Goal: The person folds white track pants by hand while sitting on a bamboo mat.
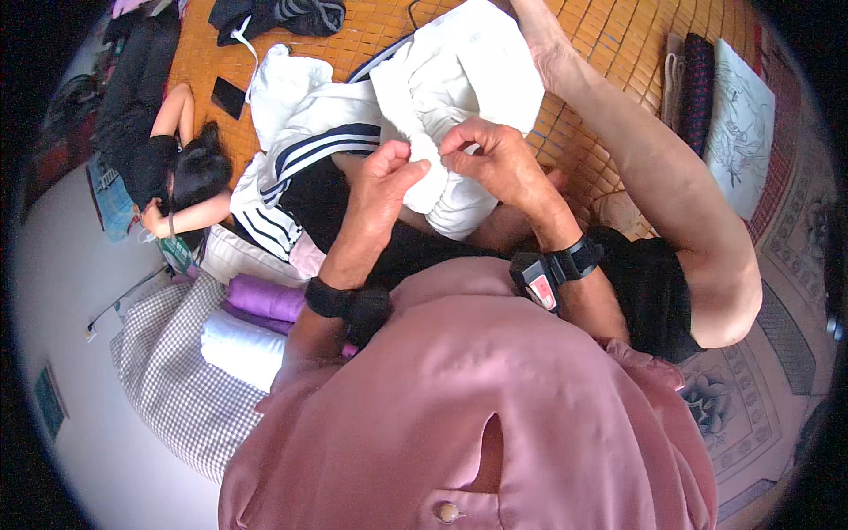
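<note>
A white garment (486, 66) lies bunched over my lap, its cloth gathered into folds. My left hand (375, 190) is closed, thumb and forefinger pinching at the gathered white cloth. Just to its right, my right hand (495, 163) also pinches the cloth, with thumb and bent forefinger together. The two sets of fingertips are close but apart. Anything thin between the fingers is too small to make out. Left of the hands spreads more white clothing with dark stripes (331, 146).
A phone (229, 97) and dark clothing (283, 16) lie on the woven mat (609, 31). At left another person (159, 159) lies down. Purple (265, 298) and white rolls (243, 347) rest beside checked cloth (168, 371). My bent leg (654, 146) is at right, near folded fabrics (738, 128).
</note>
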### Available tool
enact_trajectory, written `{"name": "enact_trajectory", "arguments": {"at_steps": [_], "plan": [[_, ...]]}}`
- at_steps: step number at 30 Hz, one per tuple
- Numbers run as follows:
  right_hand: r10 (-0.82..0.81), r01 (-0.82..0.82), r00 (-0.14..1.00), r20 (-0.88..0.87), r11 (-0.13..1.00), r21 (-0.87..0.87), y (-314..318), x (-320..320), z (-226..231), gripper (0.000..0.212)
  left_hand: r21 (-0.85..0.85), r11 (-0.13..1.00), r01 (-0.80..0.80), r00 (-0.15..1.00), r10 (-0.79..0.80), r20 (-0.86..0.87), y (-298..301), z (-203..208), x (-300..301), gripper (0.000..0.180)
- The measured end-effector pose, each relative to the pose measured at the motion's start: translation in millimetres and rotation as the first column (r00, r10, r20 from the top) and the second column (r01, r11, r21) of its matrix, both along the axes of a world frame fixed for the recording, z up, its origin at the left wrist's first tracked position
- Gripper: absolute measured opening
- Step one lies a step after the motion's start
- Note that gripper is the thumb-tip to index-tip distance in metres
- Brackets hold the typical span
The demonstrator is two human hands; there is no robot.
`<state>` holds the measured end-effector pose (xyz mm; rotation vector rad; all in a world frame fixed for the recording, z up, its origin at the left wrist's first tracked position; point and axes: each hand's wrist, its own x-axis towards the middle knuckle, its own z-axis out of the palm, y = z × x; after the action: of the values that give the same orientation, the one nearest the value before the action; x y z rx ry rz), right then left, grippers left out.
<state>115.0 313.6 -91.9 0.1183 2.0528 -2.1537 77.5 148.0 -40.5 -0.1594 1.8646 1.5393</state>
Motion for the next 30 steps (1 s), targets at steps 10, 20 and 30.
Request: {"name": "enact_trajectory", "arguments": {"at_steps": [10,20,30], "plan": [[0.030,-0.015,0.995,-0.096,0.988,0.151,-17.1,-6.0,2.2,0.011,0.005,1.000,0.008,1.000,-0.008,-0.025,-13.9,-3.9,4.0,0.011],[-0.004,0.081,0.969,-0.249,0.951,0.299,-19.0,-10.2,10.0,0.007,0.014,0.988,-0.151,0.988,0.151,-0.002,-3.1,-7.6,-4.6,0.014],[0.048,-0.033,0.987,-0.156,0.995,0.096,-9.8,-9.4,4.6,0.009,0.041,0.998,-0.037,0.999,0.037,-0.013,-9.1,-8.6,-8.1,0.018]]}}
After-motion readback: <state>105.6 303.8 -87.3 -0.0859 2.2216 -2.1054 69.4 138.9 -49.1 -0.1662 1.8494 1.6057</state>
